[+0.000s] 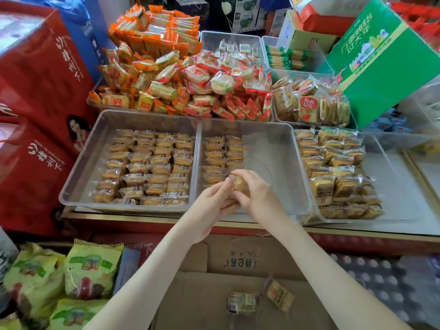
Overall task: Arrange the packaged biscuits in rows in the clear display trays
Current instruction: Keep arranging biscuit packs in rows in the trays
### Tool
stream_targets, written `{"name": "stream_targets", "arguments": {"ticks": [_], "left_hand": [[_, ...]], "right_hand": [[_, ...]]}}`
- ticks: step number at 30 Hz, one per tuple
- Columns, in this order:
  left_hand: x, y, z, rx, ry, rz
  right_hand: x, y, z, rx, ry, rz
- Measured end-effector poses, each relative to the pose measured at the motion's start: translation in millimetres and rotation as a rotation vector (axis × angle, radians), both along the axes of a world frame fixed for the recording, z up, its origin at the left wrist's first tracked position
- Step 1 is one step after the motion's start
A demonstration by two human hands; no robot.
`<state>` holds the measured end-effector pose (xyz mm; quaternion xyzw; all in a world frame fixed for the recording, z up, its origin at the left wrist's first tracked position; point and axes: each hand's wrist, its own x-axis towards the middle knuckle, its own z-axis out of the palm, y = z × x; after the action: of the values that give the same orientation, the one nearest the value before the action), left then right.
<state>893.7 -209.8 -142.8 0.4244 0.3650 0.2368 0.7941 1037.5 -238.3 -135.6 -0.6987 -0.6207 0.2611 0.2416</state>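
Three clear display trays stand side by side on the counter. The left tray is filled with several neat rows of packaged biscuits. The middle tray holds two columns of packets on its left side; its right half is bare. My left hand and right hand meet over the middle tray's near edge, both gripping a biscuit packet between them. The right tray holds loosely piled packets.
Heaps of orange and red snack packets fill the trays behind. Red boxes stand at left, a green carton at right. Below the counter, an open cardboard box holds two loose biscuit packets; green bags lie at left.
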Motion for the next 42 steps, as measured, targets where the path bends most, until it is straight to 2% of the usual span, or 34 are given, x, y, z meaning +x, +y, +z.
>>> {"name": "stream_targets", "arguments": {"ticks": [2, 3, 5, 8, 10, 11, 13, 17, 18, 22, 24, 29, 31, 33, 35, 38, 40, 42], "left_hand": [[1.5, 1.6, -7.4, -0.008, 0.046, -0.026], [0.6, 3.7, -12.8, 0.05, 0.107, -0.038], [-5.6, 8.6, -26.3, 0.343, 0.369, -0.058], [-26.8, 19.5, -55.8, 0.939, 0.853, -0.019], [-42.2, 29.6, -77.6, 1.157, 1.062, -0.074], [-48.7, 35.1, -87.4, 1.193, 1.141, -0.119], [-54.3, 40.6, -97.4, 1.179, 1.23, -0.173], [-50.0, 42.4, -102.0, 1.223, 1.263, -0.137], [-49.1, 42.3, -101.2, 1.234, 1.265, -0.128], [-47.9, 41.7, -99.2, 1.242, 1.266, -0.129], [-47.0, 41.6, -100.2, 1.235, 1.261, -0.133], [-48.3, 42.7, -101.6, 1.24, 1.248, -0.162], [-54.6, 43.6, -99.0, 1.26, 1.175, -0.164], [-71.0, 47.4, -93.7, 1.267, 1.141, -0.118], [-100.8, 54.1, -90.1, 1.261, 1.208, -0.016], [-159.1, 67.4, -92.9, 1.244, 1.389, 0.095], [-186.1, 74.6, -96.1, 1.228, 1.469, 0.108], [-195.0, 78.4, -100.9, 1.25, 1.477, 0.096]], "right_hand": [[18.4, 8.9, -8.9, -0.077, 0.084, -0.04], [28.1, 12.2, -13.8, -0.112, 0.103, -0.031], [45.2, 18.4, -23.4, -0.17, 0.096, 0.02], [59.7, 32.2, -43.2, -0.342, 0.03, 0.204], [59.4, 41.3, -58.9, -0.463, 0.013, 0.305], [57.4, 45.5, -66.6, -0.492, 0.023, 0.327], [54.0, 53.7, -79.2, -0.478, 0.002, 0.337], [57.1, 63.9, -92.9, -0.415, -0.367, 0.286], [59.0, 63.6, -96.1, -0.438, -0.387, 0.234], [55.3, 60.7, -101.7, -0.642, -0.075, 0.096], [48.9, 65.4, -102.1, -0.665, -0.027, 0.102], [40.3, 70.8, -98.4, -0.674, -0.035, 0.117], [38.9, 68.0, -91.0, -0.678, -0.077, 0.068], [32.2, 69.4, -77.6, -0.583, -0.208, 0.01], [13.5, 74.3, -58.3, -0.361, -0.28, -0.007], [-32.2, 89.0, -36.7, -0.06, -0.298, 0.177], [-66.1, 101.3, -34.5, -0.057, -0.369, 0.41], [-94.7, 114.0, -44.8, -0.158, -0.532, 0.589]]}}
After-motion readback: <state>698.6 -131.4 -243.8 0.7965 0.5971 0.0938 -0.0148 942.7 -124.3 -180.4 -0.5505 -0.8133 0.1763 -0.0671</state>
